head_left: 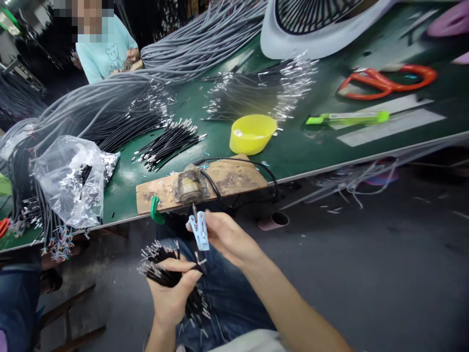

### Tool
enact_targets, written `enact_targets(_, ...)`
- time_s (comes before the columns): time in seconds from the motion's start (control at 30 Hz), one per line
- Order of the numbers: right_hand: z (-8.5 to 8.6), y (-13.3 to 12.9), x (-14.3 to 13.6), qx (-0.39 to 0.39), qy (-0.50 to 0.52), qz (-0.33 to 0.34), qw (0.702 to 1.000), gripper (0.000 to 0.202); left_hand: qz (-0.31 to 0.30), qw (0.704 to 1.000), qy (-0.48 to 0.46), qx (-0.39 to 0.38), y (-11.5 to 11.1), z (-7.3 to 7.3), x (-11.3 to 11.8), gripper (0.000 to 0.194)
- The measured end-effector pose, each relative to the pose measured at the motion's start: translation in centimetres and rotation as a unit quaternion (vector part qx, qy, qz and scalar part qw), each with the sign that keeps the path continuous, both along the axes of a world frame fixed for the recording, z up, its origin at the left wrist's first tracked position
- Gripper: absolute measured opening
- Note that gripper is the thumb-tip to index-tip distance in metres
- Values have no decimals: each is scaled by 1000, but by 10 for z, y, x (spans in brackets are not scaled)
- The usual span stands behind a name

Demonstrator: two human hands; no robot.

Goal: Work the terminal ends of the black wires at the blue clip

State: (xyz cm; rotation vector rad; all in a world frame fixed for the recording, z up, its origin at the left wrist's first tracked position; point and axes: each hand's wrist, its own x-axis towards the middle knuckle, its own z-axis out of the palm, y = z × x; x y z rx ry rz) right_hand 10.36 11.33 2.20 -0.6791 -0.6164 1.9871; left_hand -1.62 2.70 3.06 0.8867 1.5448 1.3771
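My left hand is closed round a bundle of short black wires with bare silvery ends, above my lap. One wire end sticks out between its thumb and forefinger. Just above it, my right hand grips a light blue clip at the tip of a small motor. The motor sits on a wooden board at the table's edge, with a green clamp at its left. The fingers behind the blue clip are partly hidden.
On the green table lie black wire piles, a yellow tray, a plastic bag, orange scissors, a green marker, grey cables and a fan. A person works at the far left.
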Motion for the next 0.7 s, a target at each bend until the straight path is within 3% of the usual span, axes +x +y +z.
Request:
enact_targets(0.13, 5, -1, -8, -11, 19, -3, 1000, 38, 16, 999, 23, 29, 6, 4, 6, 19)
enact_targets(0.3, 2, -8, -14, -39, 63, -26, 997, 38, -110, 985, -84, -103, 32, -1, -7, 31)
enact_targets(0.37, -1, -10, -15, -72, 81, -28, 994, 39, -79, 988, -85, -101, 32, -2, -4, 31)
enact_targets(0.43, -8, -10, -13, -100, 93, -29, 990, 41, -5, 998, -53, -38, 25, -3, 3, 28)
enact_targets(0.5, -16, -11, -9, -104, 89, -26, 990, 42, 6, 999, -37, -5, 16, -2, 9, 26)
enact_targets(0.6, -30, -16, 0, -81, 29, -48, 995, 39, -32, 999, -38, -13, 5, -4, 11, 22)
enact_targets(0.7, -37, -27, 9, -19, -113, -116, 987, 33, -48, 996, -45, -54, -2, -9, 7, 17)
